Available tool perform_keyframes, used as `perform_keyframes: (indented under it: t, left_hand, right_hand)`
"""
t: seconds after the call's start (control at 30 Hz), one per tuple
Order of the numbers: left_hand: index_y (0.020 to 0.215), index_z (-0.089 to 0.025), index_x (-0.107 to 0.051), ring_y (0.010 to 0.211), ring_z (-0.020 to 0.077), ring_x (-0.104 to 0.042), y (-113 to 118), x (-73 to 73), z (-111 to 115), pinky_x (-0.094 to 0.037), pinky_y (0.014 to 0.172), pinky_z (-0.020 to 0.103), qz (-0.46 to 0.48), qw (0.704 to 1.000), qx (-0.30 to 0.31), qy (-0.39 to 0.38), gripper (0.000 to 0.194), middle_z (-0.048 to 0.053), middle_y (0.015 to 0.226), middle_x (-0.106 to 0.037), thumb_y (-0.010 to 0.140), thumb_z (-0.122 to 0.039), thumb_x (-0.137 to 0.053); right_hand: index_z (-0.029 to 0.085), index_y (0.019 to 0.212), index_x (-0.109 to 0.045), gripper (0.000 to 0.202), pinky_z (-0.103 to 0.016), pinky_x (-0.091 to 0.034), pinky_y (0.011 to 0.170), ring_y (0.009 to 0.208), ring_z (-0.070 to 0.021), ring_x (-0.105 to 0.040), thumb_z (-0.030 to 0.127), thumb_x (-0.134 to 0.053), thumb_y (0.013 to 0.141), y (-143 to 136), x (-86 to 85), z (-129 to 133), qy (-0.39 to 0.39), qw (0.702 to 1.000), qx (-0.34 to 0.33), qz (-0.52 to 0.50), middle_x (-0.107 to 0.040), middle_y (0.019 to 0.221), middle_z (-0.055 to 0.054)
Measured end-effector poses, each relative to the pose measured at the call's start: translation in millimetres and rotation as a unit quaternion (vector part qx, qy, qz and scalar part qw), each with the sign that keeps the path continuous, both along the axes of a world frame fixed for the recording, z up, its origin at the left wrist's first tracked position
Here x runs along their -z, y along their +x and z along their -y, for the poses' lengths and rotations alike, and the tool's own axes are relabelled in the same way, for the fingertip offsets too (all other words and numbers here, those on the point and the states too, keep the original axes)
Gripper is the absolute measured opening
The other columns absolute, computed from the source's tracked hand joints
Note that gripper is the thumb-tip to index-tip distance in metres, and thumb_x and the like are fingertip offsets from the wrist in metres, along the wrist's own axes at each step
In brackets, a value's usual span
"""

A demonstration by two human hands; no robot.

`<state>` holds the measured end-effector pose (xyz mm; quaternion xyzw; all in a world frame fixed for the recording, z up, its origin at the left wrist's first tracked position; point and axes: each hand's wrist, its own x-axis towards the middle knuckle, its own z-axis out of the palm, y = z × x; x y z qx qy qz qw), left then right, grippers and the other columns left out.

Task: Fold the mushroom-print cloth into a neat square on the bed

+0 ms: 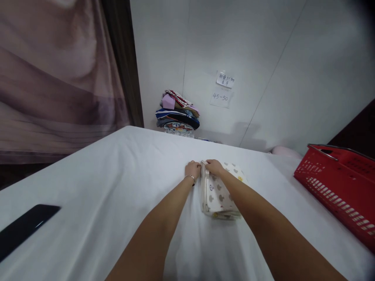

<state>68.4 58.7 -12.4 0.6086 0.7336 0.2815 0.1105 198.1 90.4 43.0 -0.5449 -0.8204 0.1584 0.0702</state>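
A folded white cloth (219, 195) with grey and yellow prints lies in several layers on the white-covered table (140, 171). At its far left corner my left hand (193, 169), with a bracelet at the wrist, has its fingers closed on the edge. Just to the right, my right hand (214, 167) grips the same far edge, fingers bent over the fabric. My right forearm hides part of the cloth's right side.
A red plastic basket (340, 183) stands at the right. Folded clothes (178, 113) are stacked by the wall behind the table. A dark flat object (26, 226) lies at the left. Paper notes (221, 97) hang on the wall; a curtain (58, 78) hangs at the left.
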Motion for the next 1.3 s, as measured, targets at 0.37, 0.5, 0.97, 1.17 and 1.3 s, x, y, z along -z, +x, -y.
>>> perform_keyframes:
  t: [0.37,0.5,0.97,1.17,1.3]
  left_hand:
    - [0.098,-0.026,-0.068,0.097,0.0187,-0.053,3.8,-4.3,-8.8,-0.038,0.079,0.027,0.012,1.000,-0.028,-0.005,0.026,0.005,0.101,-0.062,0.080,-0.031,-0.050]
    - [0.096,-0.025,-0.069,0.097,0.0192,-0.052,4.6,-4.0,-9.0,-0.038,0.081,0.028,0.006,1.000,-0.023,0.011,0.027,0.005,0.099,-0.061,0.082,-0.035,-0.049]
    - [0.097,-0.029,-0.066,0.089,0.0169,-0.052,10.1,0.5,-9.9,-0.039,0.075,0.027,-0.019,0.999,0.023,0.039,0.027,0.004,0.089,-0.057,0.088,-0.028,-0.041]
    - [0.096,-0.026,-0.066,0.093,0.0153,-0.053,4.0,-0.8,-15.3,-0.040,0.077,0.023,0.033,0.998,0.046,0.025,0.022,0.003,0.094,-0.057,0.082,-0.025,-0.049]
    - [0.096,-0.024,-0.066,0.088,0.0143,-0.055,2.8,-0.1,-18.5,-0.041,0.075,0.023,0.039,0.998,0.048,0.023,0.023,0.004,0.095,-0.057,0.081,-0.024,-0.049]
  right_hand:
    - [0.021,0.097,-0.066,0.033,-0.021,-0.037,0.062,0.077,-0.0167,-0.059,0.025,-0.044,0.073,4.8,6.2,-3.5,-0.006,1.000,-0.004,-0.027,-0.068,0.089,-0.003]
    - [0.022,0.094,-0.067,0.032,-0.021,-0.036,0.062,0.076,-0.0167,-0.058,0.024,-0.044,0.073,4.7,4.1,-5.5,-0.012,1.000,-0.012,-0.025,-0.068,0.086,-0.002]
    - [0.022,0.095,-0.067,0.032,-0.023,-0.038,0.067,0.083,-0.0191,-0.059,0.026,-0.043,0.074,3.3,2.8,-7.3,-0.029,0.999,-0.017,-0.004,-0.068,0.090,-0.003]
    - [0.023,0.095,-0.067,0.031,-0.022,-0.039,0.067,0.083,-0.0179,-0.059,0.025,-0.044,0.075,5.6,0.0,-5.2,-0.035,0.999,-0.024,-0.006,-0.068,0.090,-0.001]
    - [0.023,0.097,-0.066,0.031,-0.021,-0.038,0.065,0.082,-0.0171,-0.058,0.026,-0.043,0.076,6.1,-0.4,-3.7,-0.035,0.999,-0.024,-0.011,-0.068,0.090,-0.001]
